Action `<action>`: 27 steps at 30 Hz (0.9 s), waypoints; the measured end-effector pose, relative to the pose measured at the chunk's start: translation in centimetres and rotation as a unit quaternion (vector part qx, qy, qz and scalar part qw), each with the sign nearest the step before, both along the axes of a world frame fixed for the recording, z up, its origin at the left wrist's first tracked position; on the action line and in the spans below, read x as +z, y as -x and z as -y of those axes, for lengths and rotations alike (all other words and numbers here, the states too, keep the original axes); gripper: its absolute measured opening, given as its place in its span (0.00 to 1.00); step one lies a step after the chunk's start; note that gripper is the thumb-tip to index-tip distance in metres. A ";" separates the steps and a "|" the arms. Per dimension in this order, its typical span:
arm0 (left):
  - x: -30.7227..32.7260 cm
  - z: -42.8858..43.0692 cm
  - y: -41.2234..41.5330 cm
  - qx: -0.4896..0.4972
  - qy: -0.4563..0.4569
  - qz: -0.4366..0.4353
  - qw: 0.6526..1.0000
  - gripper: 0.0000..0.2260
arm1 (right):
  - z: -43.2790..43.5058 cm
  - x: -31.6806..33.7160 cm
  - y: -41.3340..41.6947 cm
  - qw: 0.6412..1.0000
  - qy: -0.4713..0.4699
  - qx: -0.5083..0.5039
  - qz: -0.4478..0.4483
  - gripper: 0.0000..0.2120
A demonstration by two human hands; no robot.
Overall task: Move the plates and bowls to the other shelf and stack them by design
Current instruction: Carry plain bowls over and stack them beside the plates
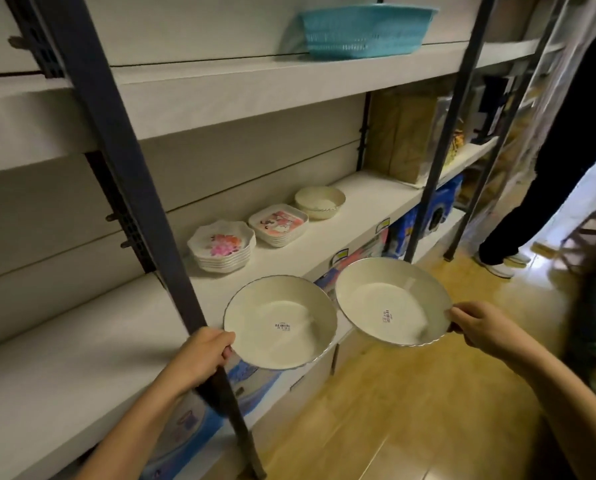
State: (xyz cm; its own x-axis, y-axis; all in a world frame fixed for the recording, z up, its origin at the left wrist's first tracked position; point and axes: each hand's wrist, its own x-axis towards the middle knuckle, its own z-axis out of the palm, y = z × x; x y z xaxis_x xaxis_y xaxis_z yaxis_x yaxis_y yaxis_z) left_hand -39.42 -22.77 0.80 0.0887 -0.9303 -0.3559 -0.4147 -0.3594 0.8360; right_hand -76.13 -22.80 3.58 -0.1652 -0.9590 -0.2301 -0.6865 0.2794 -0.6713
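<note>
Pinching each rim in fingers (pixel 228 344), 2 bowls (pixel 281 322) hover.

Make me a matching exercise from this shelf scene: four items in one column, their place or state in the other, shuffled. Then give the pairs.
Items:
1. teal basket
2. flower-print plate stack
3. left hand
4. small cream bowl

Place or state:
A. grips the rim of a large white dish
B. on the upper shelf
C. farthest right of the three piles on the middle shelf
D. nearest the dark upright post, on the middle shelf

Pairs: 1-B, 2-D, 3-A, 4-C
</note>
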 end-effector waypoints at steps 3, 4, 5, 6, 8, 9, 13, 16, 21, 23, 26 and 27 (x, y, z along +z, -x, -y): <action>-0.3 3.6 2.4 -0.004 0.012 0.009 1.000 0.18 | 2.6 -0.3 2.1 1.000 0.002 -0.012 0.004 0.15; -0.5 4.8 3.0 -0.004 0.012 0.010 1.000 0.18 | 3.7 -0.5 2.7 1.000 0.004 -0.015 0.005 0.15; -0.7 6.0 3.6 -0.002 0.012 0.009 1.000 0.18 | 4.9 -0.7 3.4 1.000 0.004 -0.015 0.006 0.15; -0.9 7.2 4.2 0.002 0.013 0.007 1.000 0.18 | 6.3 -0.8 4.0 1.000 0.006 -0.012 0.007 0.15; -1.2 9.9 5.3 0.009 0.022 0.011 1.000 0.17 | 9.3 -1.1 5.2 1.000 0.008 -0.008 0.008 0.15; -1.2 11.2 5.9 0.014 0.026 0.015 0.999 0.17 | 11.0 -1.1 5.7 1.000 0.006 -0.005 0.005 0.15; -1.2 16.5 7.7 0.037 0.038 0.021 0.998 0.17 | 18.2 -1.0 7.4 1.000 0.004 0.019 -0.003 0.15; -1.1 19.9 8.7 0.059 0.034 0.011 0.998 0.18 | 22.4 -1.1 8.2 0.999 0.001 0.028 0.022 0.14; -0.6 24.8 10.4 0.083 0.047 0.018 0.995 0.18 | 28.1 -1.0 9.4 0.998 0.004 0.053 0.038 0.12; -0.7 26.6 11.0 0.095 0.039 0.027 0.994 0.18 | 30.4 -1.0 9.9 0.997 0.000 0.062 0.046 0.11; -1.1 29.4 12.0 0.116 0.025 0.031 0.992 0.18 | 34.1 -0.9 10.7 0.995 -0.007 0.082 0.054 0.11; -1.1 30.4 12.5 0.124 0.020 0.030 0.992 0.18 | 35.5 -0.9 11.0 0.994 -0.008 0.091 0.058 0.11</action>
